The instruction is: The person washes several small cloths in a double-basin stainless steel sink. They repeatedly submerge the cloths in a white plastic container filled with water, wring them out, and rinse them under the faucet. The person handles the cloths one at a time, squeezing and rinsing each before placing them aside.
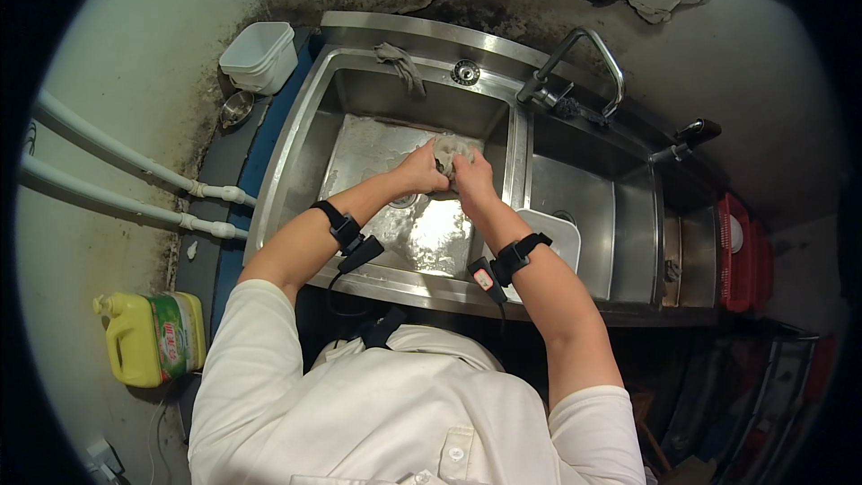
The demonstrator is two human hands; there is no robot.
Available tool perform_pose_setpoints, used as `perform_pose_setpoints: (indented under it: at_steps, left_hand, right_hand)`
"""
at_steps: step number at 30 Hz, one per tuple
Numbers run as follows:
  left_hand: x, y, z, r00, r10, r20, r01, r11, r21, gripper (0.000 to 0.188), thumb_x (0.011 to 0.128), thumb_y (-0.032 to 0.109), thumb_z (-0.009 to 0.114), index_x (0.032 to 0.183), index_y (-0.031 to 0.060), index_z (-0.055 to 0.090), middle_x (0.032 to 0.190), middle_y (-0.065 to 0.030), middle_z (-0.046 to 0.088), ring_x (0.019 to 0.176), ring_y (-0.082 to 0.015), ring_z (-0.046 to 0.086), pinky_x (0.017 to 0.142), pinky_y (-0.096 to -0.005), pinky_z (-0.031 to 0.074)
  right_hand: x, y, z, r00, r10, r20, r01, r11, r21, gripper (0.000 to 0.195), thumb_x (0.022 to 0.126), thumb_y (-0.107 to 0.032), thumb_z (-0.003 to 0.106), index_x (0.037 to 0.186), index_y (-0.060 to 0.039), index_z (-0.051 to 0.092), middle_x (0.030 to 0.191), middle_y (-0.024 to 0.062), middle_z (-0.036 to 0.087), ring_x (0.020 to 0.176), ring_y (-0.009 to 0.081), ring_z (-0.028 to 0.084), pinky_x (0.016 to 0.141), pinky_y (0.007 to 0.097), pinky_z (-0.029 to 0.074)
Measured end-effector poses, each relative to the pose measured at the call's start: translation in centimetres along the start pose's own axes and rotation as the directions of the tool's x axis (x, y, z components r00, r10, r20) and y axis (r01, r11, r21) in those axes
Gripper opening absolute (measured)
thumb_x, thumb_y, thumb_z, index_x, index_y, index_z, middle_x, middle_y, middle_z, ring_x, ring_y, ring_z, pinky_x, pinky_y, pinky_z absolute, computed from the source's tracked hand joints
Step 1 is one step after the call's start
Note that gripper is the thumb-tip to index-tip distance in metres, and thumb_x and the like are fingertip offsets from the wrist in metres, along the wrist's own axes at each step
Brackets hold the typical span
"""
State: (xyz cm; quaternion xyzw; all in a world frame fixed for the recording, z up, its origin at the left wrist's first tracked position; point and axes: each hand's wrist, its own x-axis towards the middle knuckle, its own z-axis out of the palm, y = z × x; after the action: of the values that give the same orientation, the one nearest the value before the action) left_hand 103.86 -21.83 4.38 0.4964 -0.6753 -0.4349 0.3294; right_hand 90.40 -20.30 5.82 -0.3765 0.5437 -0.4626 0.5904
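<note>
Both my hands are over the left basin of a stainless steel sink (279, 168), close to its right wall. My left hand (424, 168) grips the left side of a bunched, wet greyish cloth (452, 148). From the right, my right hand (473, 175) holds the same cloth, with the thumb on top. Below the hands, shallow water shines on the basin floor around a drain (404, 201). Another grey cloth (402, 66) hangs over the basin's back rim. The undersides of the fingers are hidden.
A white plastic tub (569, 232) sits at the divider, under my right forearm. Behind the sink rises a curved faucet (616, 74). White containers (259, 57) and a metal bowl (237, 109) stand back left; a yellow jug (138, 337) is at lower left, a red basket (734, 283) far right.
</note>
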Motion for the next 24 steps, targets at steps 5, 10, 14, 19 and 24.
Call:
perform_pose_setpoints:
  at_steps: [5,10,14,19,24]
  left_hand:
    - [-1.6,-0.7,-3.1,0.925,-0.109,0.363,0.336,0.680,-0.651,0.077,0.071,0.025,0.068,0.138,0.0179,0.030,0.127,-0.0055,0.046,0.110,-0.0202,0.050,0.086,-0.0371,0.044]
    - [-2.1,-4.7,-3.0,0.836,-0.451,0.312,0.522,0.482,-0.704,0.080,0.080,0.075,0.036,0.140,0.0214,0.031,0.143,-0.0031,0.033,0.122,-0.0279,0.039,0.094,-0.0580,0.031]
    - [-3.1,-5.4,-1.3,0.733,-0.354,0.581,0.672,0.247,-0.698,0.089,0.074,0.083,0.027,0.132,0.0188,0.046,0.132,-0.0077,0.049,0.116,-0.0324,0.047,0.093,-0.0635,0.032]
    - [-4.4,-2.1,-1.2,0.763,-0.019,0.646,0.645,0.081,-0.760,0.099,0.067,0.087,0.029,0.133,0.0138,0.043,0.130,-0.0183,0.049,0.115,-0.0463,0.047,0.091,-0.0687,0.032]
    - [-4.3,-2.4,-2.3,0.730,0.008,0.683,0.672,0.173,-0.720,0.055,0.078,0.032,0.071,0.123,0.0084,0.049,0.117,-0.0203,0.056,0.106,-0.0440,0.054,0.086,-0.0677,0.042]
  right_hand:
    - [-1.4,-1.5,-0.8,0.991,0.041,0.130,-0.058,0.989,0.134,0.029,0.084,-0.009,0.052,0.112,-0.0026,0.053,0.098,0.0091,0.061,0.086,0.0177,0.060,0.075,0.0319,0.049]
    - [-2.1,-3.1,-0.3,0.955,0.059,0.291,-0.145,0.949,0.281,0.027,0.087,-0.010,0.052,0.113,-0.0045,0.053,0.103,0.0076,0.061,0.090,0.0187,0.061,0.078,0.0349,0.052]
    - [-2.5,-3.2,0.1,0.904,0.066,0.422,-0.235,0.902,0.363,0.028,0.084,-0.008,0.052,0.112,-0.0064,0.053,0.103,0.0065,0.061,0.092,0.0193,0.061,0.081,0.0354,0.051]
    - [-2.1,-2.0,-0.2,0.935,0.063,0.348,-0.108,0.988,0.110,0.030,0.079,-0.011,0.060,0.108,-0.0033,0.056,0.094,0.0062,0.062,0.083,0.0159,0.059,0.074,0.0294,0.047]
    - [-1.4,-1.8,-0.3,0.950,0.077,0.304,0.008,0.963,-0.268,0.047,0.077,-0.033,0.067,0.112,-0.0039,0.056,0.096,0.0103,0.063,0.084,0.0183,0.058,0.073,0.0320,0.047]
